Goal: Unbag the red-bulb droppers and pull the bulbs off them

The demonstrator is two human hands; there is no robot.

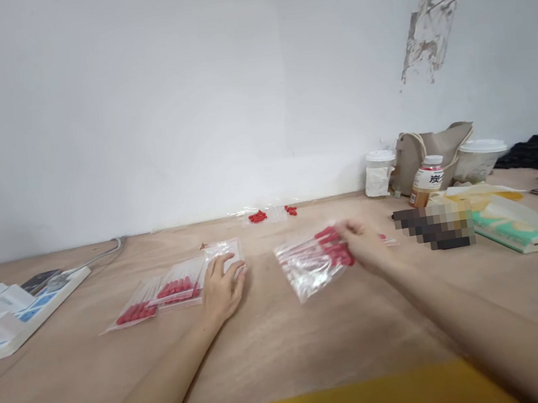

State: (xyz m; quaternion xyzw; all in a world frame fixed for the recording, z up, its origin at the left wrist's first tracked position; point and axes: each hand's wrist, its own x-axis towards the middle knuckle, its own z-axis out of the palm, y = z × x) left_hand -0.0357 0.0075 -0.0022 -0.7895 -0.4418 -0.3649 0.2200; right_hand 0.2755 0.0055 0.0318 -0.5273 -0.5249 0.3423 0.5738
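Observation:
My right hand (360,242) is closed, pinching one edge of a clear plastic bag (309,266) that holds several red, stick-like pieces with thicker ends. The bag is tilted just above the table, slightly blurred. My left hand (224,286) lies on the table with its fingers apart and lightly curved, over a clear flat bag (228,250). To its left, overlapping clear bags (175,288) contain similar red-ended sticks, and another such bag (136,310) lies at the outer end. A bit of red shows behind my right wrist, mostly hidden.
Small red pieces (258,216) lie on clear plastic by the wall. At left is a power strip (47,309) with chargers and a phone (41,281). At right stand a bottle (427,183), lidded cups (380,175), a grey bag (408,164) and a green-white packet (516,228).

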